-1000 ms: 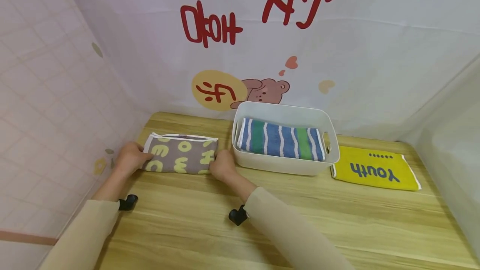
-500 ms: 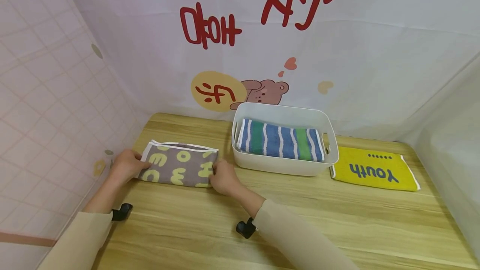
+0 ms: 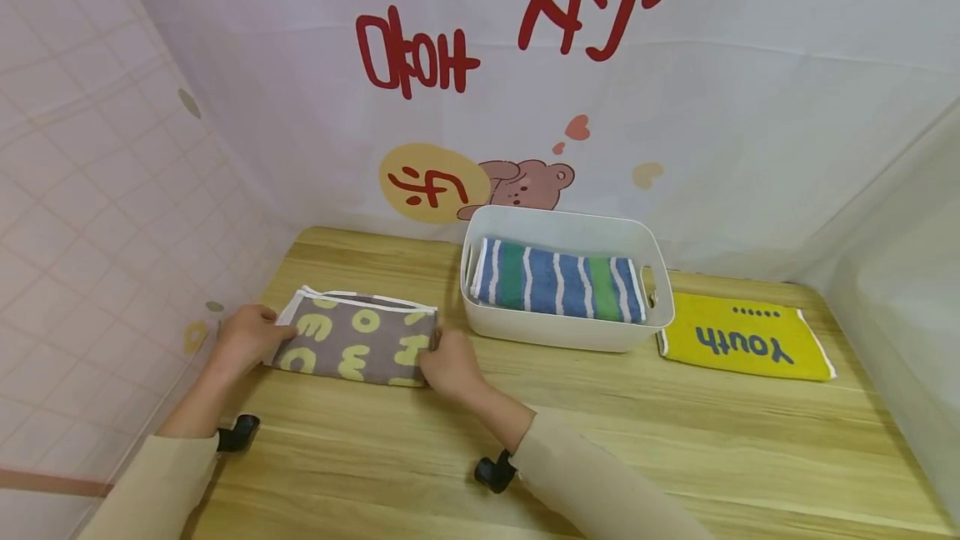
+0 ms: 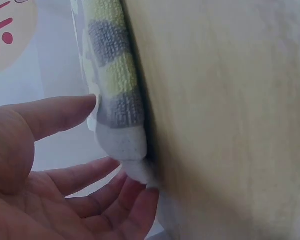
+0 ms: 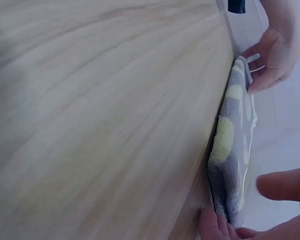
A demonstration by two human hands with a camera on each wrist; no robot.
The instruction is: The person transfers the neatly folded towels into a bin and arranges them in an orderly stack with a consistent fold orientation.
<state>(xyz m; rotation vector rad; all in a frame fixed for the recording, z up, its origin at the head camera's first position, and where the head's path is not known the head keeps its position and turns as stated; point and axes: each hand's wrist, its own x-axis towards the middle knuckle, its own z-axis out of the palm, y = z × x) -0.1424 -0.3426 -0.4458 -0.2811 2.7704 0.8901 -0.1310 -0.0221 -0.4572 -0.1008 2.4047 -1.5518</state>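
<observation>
A folded grey-purple towel (image 3: 386,344) with yellow letters and white edging lies on the wooden table, in the left part of the head view. At its left end, my left hand (image 3: 246,342) pinches it; in the left wrist view the thumb (image 4: 72,112) rests on the towel's upper face and the curled fingers (image 4: 135,205) reach around its end. My right hand (image 3: 452,367) is at the opposite end. The right wrist view shows its fingertips (image 5: 215,225) touching the towel's lower edge, with the thumb (image 5: 282,185) held apart from the cloth.
A white plastic basket (image 3: 555,333) stands right of the hands, holding a folded blue, green and white striped towel (image 3: 558,282). Farther right lies a folded yellow towel (image 3: 750,336) marked "Youth". Printed fabric walls (image 3: 720,123) enclose the table (image 3: 360,465) at the back and sides.
Both hands have drawn the grey-purple towel across the table toward me, mostly in the first half second and slightly since. The basket and yellow towel have stayed in place.
</observation>
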